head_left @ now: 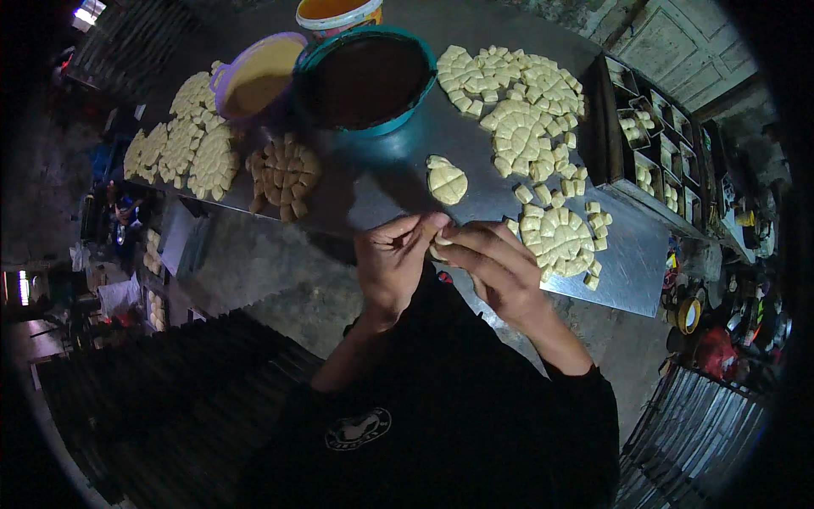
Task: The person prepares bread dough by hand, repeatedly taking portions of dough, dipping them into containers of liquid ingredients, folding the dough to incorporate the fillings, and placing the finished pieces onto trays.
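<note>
My left hand [392, 263] and my right hand [496, 265] meet at the table's near edge, fingertips pinched together. Between them is a small piece of pale dough [438, 250], mostly covered by the fingers. Just beyond lies a flat, scored round of dough [447, 182]. To the right of my hands, cut dough pieces [558, 239] lie close together, with a larger spread of cut dough [517, 136] behind them. A teal basin [373, 129] of dark brown filling stands farther back on the table.
Left of the teal basin is a purple basin [227, 89] with tan contents; a bucket [339, 24] stands behind. More cut dough [212, 161] and a browner batch [286, 174] lie at left. Compartmented wooden trays [649, 144] holding tins and dough stand at the metal table's [627, 263] right end.
</note>
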A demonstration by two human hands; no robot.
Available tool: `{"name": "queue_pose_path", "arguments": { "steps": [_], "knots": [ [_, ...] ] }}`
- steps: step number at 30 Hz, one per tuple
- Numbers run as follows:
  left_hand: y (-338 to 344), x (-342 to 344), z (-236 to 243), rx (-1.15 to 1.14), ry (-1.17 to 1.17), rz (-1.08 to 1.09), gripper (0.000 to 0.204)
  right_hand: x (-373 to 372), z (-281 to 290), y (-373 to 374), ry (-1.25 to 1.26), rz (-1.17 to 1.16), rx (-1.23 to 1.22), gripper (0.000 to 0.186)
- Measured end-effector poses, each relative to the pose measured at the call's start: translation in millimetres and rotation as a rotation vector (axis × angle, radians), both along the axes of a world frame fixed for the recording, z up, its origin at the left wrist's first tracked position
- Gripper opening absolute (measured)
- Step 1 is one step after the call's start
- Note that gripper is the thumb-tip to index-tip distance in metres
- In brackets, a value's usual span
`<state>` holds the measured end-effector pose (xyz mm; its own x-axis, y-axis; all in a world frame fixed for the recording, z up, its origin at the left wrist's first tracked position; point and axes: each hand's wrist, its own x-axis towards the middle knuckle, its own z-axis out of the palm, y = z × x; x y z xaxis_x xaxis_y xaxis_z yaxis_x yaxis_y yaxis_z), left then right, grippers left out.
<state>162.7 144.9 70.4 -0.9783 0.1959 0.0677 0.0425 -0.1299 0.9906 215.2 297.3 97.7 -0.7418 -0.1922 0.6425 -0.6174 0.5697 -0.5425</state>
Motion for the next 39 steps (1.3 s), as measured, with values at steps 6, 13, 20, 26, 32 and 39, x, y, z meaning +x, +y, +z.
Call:
{"name": "queue_pose_path", "arguments": {
  "steps": [6,13,20,26,32,39],
  "knots": [
    [-14.3,-1.2,14.3,-0.094,0.077,-0.142,0.007,-10.3,1.3,2.0,-0.145,0.028,-0.128,0.018],
    [-49.9,-32.3,-6.1,0.139,0.072,-0.401,0.022,-39.1,0.0,-23.1,-0.286,-0.023,-0.388,0.026],
    [-75.6,-79.9,-30.4,0.534,-0.473,-0.468,0.027,-80.6,7.6,-57.2,-0.339,0.008,-0.080,0.054],
    [-78.8,-117.2,-45.2,0.586,-0.607,-0.555,0.032,-112.4,-5.0,-73.9,-0.349,-0.252,0.192,0.055],
    [-71.5,-126.5,-119.1,0.159,-0.314,-0.311,0.020,-116.5,-67.6,-93.7,-0.865,-0.278,-0.969,0.040],
    [-83.8,-141.9,-124.5,0.058,-0.626,-0.280,0.044,-105.7,-127.0,-114.6,-0.768,-0.587,-0.926,0.017]
  ]
}}
